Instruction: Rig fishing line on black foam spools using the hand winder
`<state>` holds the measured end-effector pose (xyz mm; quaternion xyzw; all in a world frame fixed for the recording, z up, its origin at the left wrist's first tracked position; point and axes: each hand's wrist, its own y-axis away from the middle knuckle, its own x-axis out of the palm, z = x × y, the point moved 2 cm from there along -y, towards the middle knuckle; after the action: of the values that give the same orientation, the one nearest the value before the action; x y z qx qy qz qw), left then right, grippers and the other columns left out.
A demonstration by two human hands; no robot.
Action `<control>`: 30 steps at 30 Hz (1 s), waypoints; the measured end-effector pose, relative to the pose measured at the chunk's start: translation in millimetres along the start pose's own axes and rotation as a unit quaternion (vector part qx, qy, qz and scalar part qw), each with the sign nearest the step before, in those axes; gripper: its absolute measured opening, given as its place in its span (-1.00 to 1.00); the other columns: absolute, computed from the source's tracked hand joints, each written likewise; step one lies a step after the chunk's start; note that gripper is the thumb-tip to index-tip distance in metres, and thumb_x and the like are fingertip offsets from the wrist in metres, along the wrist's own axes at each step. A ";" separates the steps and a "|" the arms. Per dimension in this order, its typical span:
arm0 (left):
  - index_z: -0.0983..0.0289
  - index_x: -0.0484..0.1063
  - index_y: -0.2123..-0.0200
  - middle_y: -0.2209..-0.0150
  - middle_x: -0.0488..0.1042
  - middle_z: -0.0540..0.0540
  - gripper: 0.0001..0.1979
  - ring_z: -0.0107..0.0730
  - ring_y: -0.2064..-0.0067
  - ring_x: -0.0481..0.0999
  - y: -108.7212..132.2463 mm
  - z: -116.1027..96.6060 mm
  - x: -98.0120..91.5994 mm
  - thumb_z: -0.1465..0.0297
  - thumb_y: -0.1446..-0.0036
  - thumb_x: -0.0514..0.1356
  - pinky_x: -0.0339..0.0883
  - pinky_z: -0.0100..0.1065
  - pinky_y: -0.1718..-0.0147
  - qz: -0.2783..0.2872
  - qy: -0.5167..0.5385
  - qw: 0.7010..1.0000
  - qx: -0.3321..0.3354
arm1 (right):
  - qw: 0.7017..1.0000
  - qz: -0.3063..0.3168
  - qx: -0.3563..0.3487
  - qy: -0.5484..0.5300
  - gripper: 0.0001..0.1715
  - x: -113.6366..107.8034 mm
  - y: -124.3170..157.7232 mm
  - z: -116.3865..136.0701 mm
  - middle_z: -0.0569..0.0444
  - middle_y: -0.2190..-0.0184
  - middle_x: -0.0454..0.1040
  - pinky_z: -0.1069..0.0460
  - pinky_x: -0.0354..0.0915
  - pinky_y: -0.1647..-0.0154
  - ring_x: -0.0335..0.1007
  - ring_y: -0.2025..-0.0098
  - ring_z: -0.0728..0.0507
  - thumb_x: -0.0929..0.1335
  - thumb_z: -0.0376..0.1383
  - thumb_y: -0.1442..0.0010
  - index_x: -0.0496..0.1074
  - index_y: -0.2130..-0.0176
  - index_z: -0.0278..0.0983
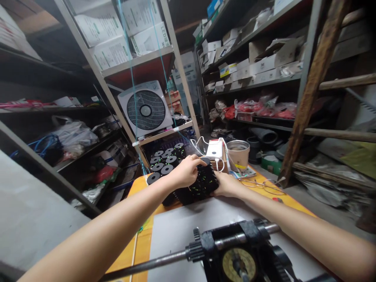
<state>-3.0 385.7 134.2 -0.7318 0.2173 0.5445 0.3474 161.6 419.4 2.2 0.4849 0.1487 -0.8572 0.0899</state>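
My left hand point(188, 171) reaches over the black spools, its fingers curled at the top of the nearest right-hand one. That black spool point(209, 178) has a dark body with small bright green flecks. Against its right side, low down, my right hand point(225, 184) grips it, with its fingertips hidden behind it. More black spools point(167, 169), with flat ring-shaped ends and centre holes, stand close together to the left. Just in front of me is a black metal machine point(237, 250) with a gear, a steel shaft and a round brass-coloured dial.
White paper point(176, 231) covers part of the yellow table point(143, 188). Behind the spools are a white device point(215, 149) with cables and a beige tub point(238, 152). Wire-framed glasses point(264, 186) lie at right. A box fan point(145, 109), loaded shelves and a wooden ladder point(314, 90) stand around.
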 end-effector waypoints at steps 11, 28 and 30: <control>0.26 0.48 0.08 0.05 0.44 0.16 -0.52 -0.25 -0.05 0.42 3.0 3.7 -1.3 0.70 -0.02 -0.03 0.28 -0.15 -0.12 -0.007 0.058 0.998 0.014 | 0.999 0.034 -0.018 -0.017 -0.65 3.4 6.5 -9.8 -0.02 0.06 0.45 -0.12 0.41 0.08 0.43 0.09 -0.14 0.33 -0.16 -0.29 0.39 0.01 -0.32; 0.26 0.25 0.18 0.20 0.40 0.12 -0.68 -0.33 0.21 0.47 81.8 39.8 -36.2 0.64 0.02 -0.01 0.41 -0.15 0.14 -0.209 0.142 0.927 -0.276 | 0.995 -0.002 -0.045 -0.085 -0.50 7.3 16.9 -15.1 -0.12 0.12 0.48 -0.08 0.34 0.07 0.41 0.10 -0.22 0.47 -0.13 0.01 0.40 0.13 -0.34; 0.23 0.21 0.22 0.28 0.39 0.07 -0.72 -0.38 0.33 0.49 100.7 40.3 -27.0 0.62 0.02 0.01 0.45 -0.24 0.32 -0.190 0.171 0.909 -0.329 | 0.994 -0.012 -0.045 -0.094 -0.50 7.9 17.6 -15.9 -0.16 0.09 0.48 -0.08 0.33 0.04 0.42 0.06 -0.27 0.44 -0.11 0.01 0.41 0.12 -0.33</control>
<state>-107.6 347.2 125.8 -0.9141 -0.0617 0.3751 0.1413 175.6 408.2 -15.2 0.3955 0.1839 -0.8925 0.1149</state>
